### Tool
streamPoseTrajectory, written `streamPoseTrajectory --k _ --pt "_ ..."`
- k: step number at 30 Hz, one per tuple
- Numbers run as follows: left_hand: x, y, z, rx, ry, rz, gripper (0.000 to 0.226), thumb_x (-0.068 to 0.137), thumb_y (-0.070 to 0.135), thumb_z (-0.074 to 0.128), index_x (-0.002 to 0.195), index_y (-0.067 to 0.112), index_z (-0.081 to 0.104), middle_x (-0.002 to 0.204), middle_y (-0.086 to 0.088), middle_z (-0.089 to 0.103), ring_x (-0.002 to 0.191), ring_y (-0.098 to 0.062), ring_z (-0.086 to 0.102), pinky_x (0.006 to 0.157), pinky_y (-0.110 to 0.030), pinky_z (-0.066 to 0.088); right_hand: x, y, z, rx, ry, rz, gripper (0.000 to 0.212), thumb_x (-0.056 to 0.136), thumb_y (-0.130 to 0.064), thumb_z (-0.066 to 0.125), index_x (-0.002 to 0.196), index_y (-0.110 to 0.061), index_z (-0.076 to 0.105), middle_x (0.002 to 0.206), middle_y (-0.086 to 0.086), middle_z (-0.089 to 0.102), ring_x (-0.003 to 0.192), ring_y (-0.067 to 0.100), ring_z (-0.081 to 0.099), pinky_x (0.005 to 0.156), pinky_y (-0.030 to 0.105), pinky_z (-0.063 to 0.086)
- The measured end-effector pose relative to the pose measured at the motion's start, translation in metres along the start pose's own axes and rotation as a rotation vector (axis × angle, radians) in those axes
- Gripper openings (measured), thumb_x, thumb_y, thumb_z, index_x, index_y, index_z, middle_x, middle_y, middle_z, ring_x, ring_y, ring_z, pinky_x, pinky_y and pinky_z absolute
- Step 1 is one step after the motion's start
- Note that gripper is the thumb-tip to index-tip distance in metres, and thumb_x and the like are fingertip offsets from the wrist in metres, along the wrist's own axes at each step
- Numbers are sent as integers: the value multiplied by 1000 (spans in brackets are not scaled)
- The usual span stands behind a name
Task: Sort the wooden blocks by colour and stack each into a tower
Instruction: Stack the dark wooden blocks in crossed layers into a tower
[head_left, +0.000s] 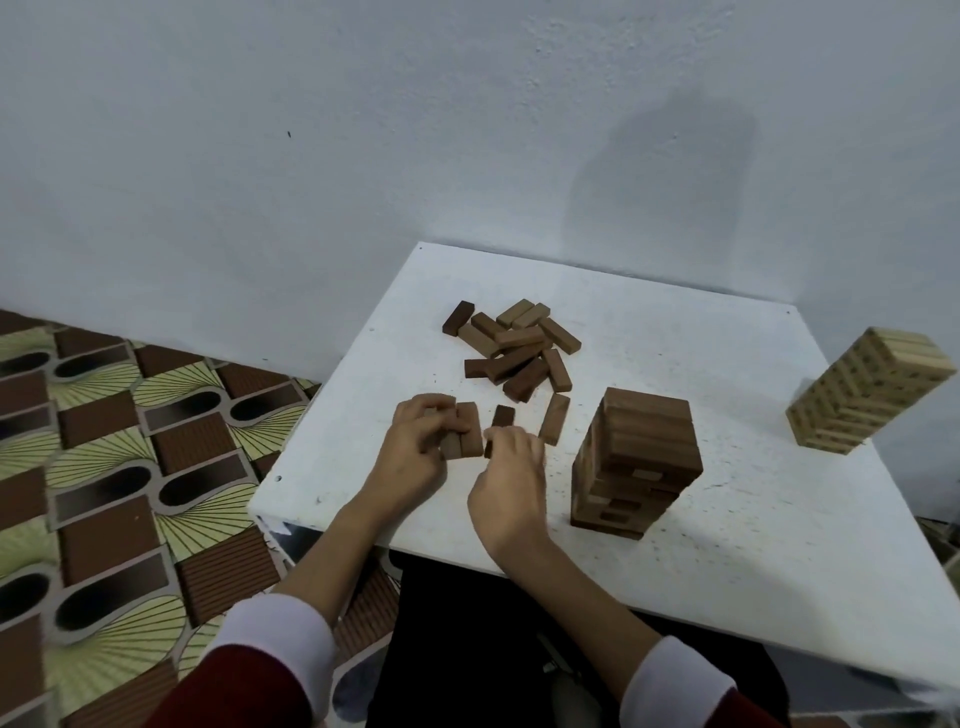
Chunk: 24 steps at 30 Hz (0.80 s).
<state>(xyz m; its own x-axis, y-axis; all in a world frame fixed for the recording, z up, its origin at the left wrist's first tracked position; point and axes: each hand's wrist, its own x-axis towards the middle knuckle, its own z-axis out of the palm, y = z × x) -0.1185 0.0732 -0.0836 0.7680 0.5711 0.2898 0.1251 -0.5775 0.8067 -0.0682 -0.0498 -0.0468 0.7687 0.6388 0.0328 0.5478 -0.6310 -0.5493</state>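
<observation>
- Left hand (415, 447): fingers curled round a small group of dark brown blocks (464, 431) lying side by side on the white table (727, 519).
- Right hand (511, 480): just right of the left-hand grip; fingertips pinch the near end of a single dark block (502, 418) that lies flat on the table, beside the held group.
- Loose brown block (555, 418): flat on the table, just right of the right-hand pinch, apart from it.
- Pile of loose brown blocks (514, 351): beyond both grips, blocks crossing and overlapping one another.
- Brown tower (636, 462): upright, to the right of the right hand, not touched by it.
- Pale tower (867, 395): well to the right of both grips, near the table's far right edge.
- Sleeves: red with white cuffs (275, 639) on both forearms.
- Patterned floor (104, 467): left of the table.
</observation>
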Motion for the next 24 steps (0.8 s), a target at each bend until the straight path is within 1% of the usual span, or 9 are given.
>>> streamPoseTrajectory --k 2,4,6,9,12,17,19,21,24 --pt "-2 3 -2 4 34 0 65 59 -26 41 104 14 67 125 4 46 114 -9 35 87 1 30 2 3 3 99 39 52 53 87 4 44 136 -13 32 144 4 27 133 20 20 113 34 22" --pt "-1 6 -3 -10 59 -27 64 62 -25 43 113 9 62 125 -1 47 114 -12 37 85 2 32 4 3 6 179 30 94 57 87 4 43 140 -10 26 148 6 22 136 22 18 114 37 20" --pt "-1 7 -2 -34 63 -43 61 66 -23 49 117 9 59 124 -5 49 110 -14 45 84 0 35 5 3 6 249 6 99 58 87 7 41 141 -9 25 145 8 28 135 21 22 114 36 22" --pt "-1 8 -3 -80 44 -72 61 72 -16 57 126 13 52 120 -3 52 98 -11 53 80 -5 42 6 3 5 322 -12 91 60 87 10 37 142 -12 25 138 8 35 130 22 30 111 33 28" --pt "0 10 -5 -122 19 -151 64 75 -9 64 132 16 48 112 2 55 90 -11 54 72 -4 44 7 5 5 346 -4 82 57 89 8 37 141 -12 28 136 8 36 128 23 32 108 33 32" --pt "1 10 -8 -150 -38 -155 69 73 -12 61 134 16 45 120 6 54 89 -10 53 72 -7 44 5 12 8 364 6 65 51 91 8 37 138 -12 33 135 7 35 128 21 35 107 28 32" --pt "1 8 -11 -145 -92 -166 72 72 -10 61 136 18 44 125 5 52 93 -8 53 73 -6 43 5 13 12 389 43 73 45 93 3 38 135 -12 35 133 6 37 127 21 36 107 32 34" --pt "3 6 -15 -126 -188 -193 81 70 -8 63 139 25 39 128 6 48 98 -1 49 72 -1 39 5 14 16 420 73 81 43 93 -3 43 134 -14 35 131 3 37 124 21 38 105 38 37" --pt "9 5 -19 -81 -342 -184 93 66 -8 67 142 31 31 127 19 42 105 2 39 71 -1 36 6 19 19 405 24 39 63 85 -6 55 140 -18 25 138 0 30 128 21 34 106 40 37"
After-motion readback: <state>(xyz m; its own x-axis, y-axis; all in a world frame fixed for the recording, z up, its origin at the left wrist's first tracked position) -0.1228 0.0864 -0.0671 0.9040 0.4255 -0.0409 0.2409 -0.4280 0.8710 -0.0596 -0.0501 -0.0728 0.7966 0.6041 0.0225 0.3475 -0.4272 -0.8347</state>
